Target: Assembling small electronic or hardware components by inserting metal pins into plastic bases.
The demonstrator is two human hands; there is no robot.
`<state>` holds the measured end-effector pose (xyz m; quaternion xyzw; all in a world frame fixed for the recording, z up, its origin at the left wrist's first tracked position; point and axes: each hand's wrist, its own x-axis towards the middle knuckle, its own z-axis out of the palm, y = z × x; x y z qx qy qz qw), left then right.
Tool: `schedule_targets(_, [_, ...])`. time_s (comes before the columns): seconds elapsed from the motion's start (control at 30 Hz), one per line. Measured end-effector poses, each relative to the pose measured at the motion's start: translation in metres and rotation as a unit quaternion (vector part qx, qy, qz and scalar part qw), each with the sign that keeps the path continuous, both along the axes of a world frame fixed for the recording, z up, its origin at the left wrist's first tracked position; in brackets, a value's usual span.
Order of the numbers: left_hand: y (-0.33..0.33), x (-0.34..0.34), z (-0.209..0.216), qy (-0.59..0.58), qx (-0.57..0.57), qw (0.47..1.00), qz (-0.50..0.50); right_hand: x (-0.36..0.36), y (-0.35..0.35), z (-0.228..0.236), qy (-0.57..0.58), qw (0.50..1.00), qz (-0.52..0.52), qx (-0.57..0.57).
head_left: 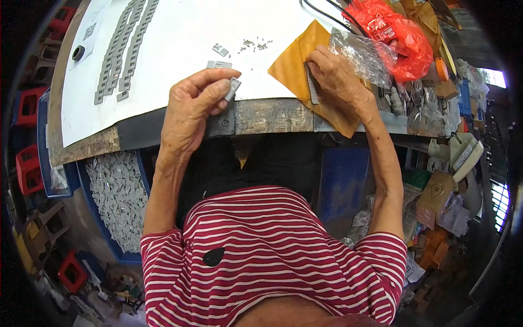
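My left hand (190, 101) pinches a small grey plastic part (233, 87) between thumb and fingers, just above the table's front edge. My right hand (335, 73) is closed, its fingers curled down over an orange-yellow sheet (294, 60). Beside those fingers a narrow grey strip (312, 86) lies on the sheet; what the fingertips grip is hidden. Ahead of my left hand lie a flat grey piece (219, 64) and another small grey part (220, 50). A scatter of tiny metal bits (255, 44) is a little farther off.
Long rows of grey parts (117, 60) lie at left on the white-covered table (180, 32), near a black ring (78, 53). Clear plastic film (362, 54) and a red bag (403, 41) crowd the right. A blue bin (117, 201) full of grey parts stands below left.
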<state>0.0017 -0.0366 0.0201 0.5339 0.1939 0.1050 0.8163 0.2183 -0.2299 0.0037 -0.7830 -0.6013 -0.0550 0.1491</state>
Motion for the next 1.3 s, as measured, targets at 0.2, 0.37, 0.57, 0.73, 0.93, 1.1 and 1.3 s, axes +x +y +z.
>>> schedule_targets(0.2, [-0.011,-0.002,-0.003,0.022,-0.012,0.999,-0.025,0.003,0.002,0.005,0.056,0.998,0.021,0.002])
schedule_targets(0.37, [-0.020,-0.004,-0.003,0.024,-0.028,0.999,-0.015,0.004,0.003,0.004,0.073,0.997,0.017,0.018])
schedule_targets(0.57, [-0.021,-0.004,-0.010,0.007,-0.037,0.999,-0.030,-0.001,-0.002,0.007,0.167,0.982,-0.052,0.064])
schedule_targets(0.73, [-0.025,-0.001,-0.011,0.010,-0.025,1.000,-0.005,-0.011,-0.007,0.018,0.539,0.820,-0.168,0.098])
schedule_targets(0.93, [-0.033,0.000,-0.009,-0.017,-0.059,0.998,-0.003,-0.022,-0.012,0.023,0.728,0.654,-0.167,0.119])
schedule_targets(1.1, [-0.030,-0.003,-0.014,-0.037,-0.067,0.997,-0.012,-0.033,-0.010,0.025,0.800,0.573,-0.145,0.106])
schedule_targets(1.3, [-0.028,-0.005,-0.015,-0.026,-0.072,0.997,-0.014,-0.060,0.004,0.038,0.779,0.599,-0.136,0.125])
